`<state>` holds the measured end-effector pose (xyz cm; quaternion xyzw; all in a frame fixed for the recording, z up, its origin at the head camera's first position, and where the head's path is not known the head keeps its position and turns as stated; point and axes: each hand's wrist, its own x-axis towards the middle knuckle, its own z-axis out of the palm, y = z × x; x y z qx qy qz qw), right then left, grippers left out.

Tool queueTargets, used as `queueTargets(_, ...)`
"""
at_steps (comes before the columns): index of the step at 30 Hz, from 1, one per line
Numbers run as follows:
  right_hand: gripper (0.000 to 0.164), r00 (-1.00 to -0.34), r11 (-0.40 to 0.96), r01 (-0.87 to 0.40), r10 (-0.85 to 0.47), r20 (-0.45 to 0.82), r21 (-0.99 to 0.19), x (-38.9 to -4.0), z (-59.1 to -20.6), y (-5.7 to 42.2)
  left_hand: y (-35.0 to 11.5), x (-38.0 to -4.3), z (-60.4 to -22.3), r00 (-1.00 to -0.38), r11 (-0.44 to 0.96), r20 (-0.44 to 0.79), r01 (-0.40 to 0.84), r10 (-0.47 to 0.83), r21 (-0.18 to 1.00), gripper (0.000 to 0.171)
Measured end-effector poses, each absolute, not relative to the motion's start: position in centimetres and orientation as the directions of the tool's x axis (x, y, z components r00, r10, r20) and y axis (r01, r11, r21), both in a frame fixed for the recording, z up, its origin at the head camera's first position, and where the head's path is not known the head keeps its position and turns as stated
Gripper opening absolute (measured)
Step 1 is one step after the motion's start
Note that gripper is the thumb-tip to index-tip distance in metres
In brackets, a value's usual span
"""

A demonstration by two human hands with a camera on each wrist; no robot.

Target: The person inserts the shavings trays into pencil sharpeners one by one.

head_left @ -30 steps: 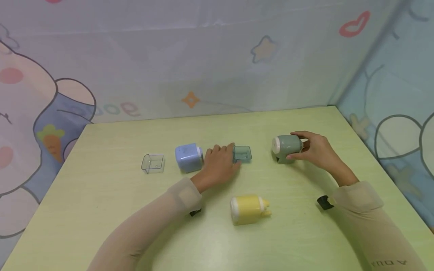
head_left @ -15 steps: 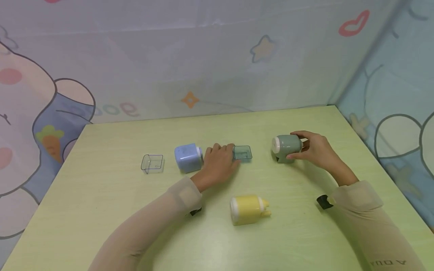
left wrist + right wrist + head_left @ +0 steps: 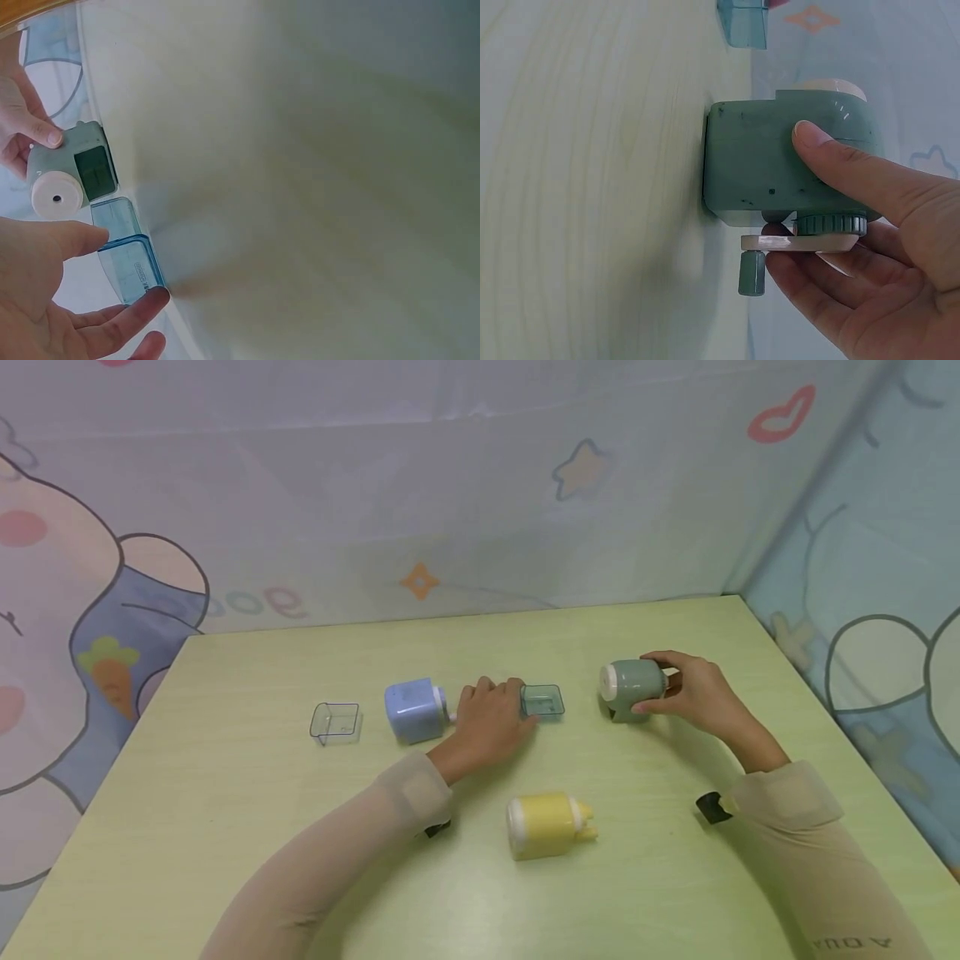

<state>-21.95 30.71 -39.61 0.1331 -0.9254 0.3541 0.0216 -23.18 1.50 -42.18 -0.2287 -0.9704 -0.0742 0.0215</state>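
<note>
Behind the pale yellow-green, wood-grained counter (image 3: 150, 827), hanging cloth (image 3: 322, 510) with cartoon print. Held in the right hand (image 3: 705, 695), between thumb and fingers, at one o'clock from the yellow rounded plastic device (image 3: 543, 825): sage-green boxy plastic device (image 3: 634, 685) with cream crank (image 3: 802, 243). At nine o'clock from it, pinched in the left hand (image 3: 491, 722): transparent teal plastic bin (image 3: 543, 700). For the sage-green device, probably stiff, moderate in weight and slightly slippery from its gloss, better to grip by the broad sides, avoiding the crank. For the bin, likely light and brittle, better to hold gently by opposite walls. Hidden by the left hand in the head view: one end of the bin. Too small to read: lettering on its wall. Impossible to confirm: contact between sage-green device and counter.
</note>
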Motion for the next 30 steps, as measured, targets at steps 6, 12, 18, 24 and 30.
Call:
queueTargets(6, 0.067, -0.965, 0.712, -0.257, -0.231, 0.127, -0.654, -22.0, -39.6, 30.7, 1.7, -23.2, -42.0, -0.894, 0.884, 0.079, 0.448, 0.441, 0.130, 0.057)
queueTargets(12, 0.068, -0.965, 0.716, -0.256, -0.227, 0.130, -0.649, -21.9, -39.6, 30.8, 2.0, -23.2, -42.0, -0.893, 0.883, 0.070, 0.450, 0.445, 0.133, 0.057)
queueTargets(18, 0.069, -0.964, 0.707, -0.258, -0.228, 0.134, -0.659, -21.7, -39.3, 30.7, 2.4, -23.3, -42.1, -0.897, 0.888, 0.071, 0.441, 0.436, 0.129, 0.057)
queueTargets(24, 0.069, -0.968, 0.704, -0.245, -0.221, 0.122, -0.667, -21.7, -39.2, 30.7, 2.7, -23.4, -42.1, -0.894, 0.887, 0.070, 0.447, 0.442, 0.115, 0.057)
queueTargets(30, 0.070, -0.970, 0.710, -0.238, -0.213, 0.120, -0.663, -21.8, -39.3, 30.8, 3.0, -23.6, -42.3, -0.888, 0.883, 0.081, 0.459, 0.452, 0.101, 0.057)
